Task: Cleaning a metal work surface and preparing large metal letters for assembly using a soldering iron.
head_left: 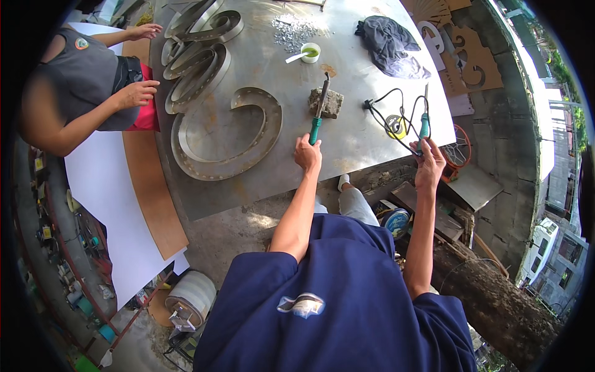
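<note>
My left hand (308, 153) is closed round the green handle of a large soldering iron (316, 129). The iron's metal shaft crosses over a rough stone block (334, 104) on the metal table, its dark tip pointing away from me. In my right hand (429, 164), near the table's right side, is a second, thinner soldering iron (424, 125), held by its green handle with the tip up. Its black cord (401, 102) hangs in loops beside that hand, the plug to the left. A yellow tape roll (395, 126) lies behind the cord.
Perforated metal letter shapes (271, 133) stand on the table's left. Farther back are a pile of small metal bits (291, 32), a cup of green liquid (310, 53) with a white stick, and a dark cloth (387, 46). Another person (93, 93) stands at the left edge.
</note>
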`<action>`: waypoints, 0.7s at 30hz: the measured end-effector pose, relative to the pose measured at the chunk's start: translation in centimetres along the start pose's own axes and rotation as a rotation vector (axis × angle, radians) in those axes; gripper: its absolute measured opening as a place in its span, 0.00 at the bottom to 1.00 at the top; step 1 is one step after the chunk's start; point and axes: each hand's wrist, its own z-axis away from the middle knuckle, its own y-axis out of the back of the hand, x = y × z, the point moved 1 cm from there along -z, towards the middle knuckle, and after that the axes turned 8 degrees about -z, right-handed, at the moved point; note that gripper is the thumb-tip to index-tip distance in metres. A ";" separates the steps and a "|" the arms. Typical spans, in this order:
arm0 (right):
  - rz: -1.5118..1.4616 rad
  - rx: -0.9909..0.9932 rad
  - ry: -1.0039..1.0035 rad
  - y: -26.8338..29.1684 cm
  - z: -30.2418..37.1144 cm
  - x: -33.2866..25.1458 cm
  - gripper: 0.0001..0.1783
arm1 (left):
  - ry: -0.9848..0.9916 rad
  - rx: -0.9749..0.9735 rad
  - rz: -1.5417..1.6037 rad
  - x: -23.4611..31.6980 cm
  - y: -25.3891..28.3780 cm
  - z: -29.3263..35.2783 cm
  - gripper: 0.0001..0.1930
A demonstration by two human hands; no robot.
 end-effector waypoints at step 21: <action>0.041 -0.286 0.293 0.1 -30.7 -7.2 0.14 | 0.292 0.291 -0.002 4.3 -3.5 0.8 0.18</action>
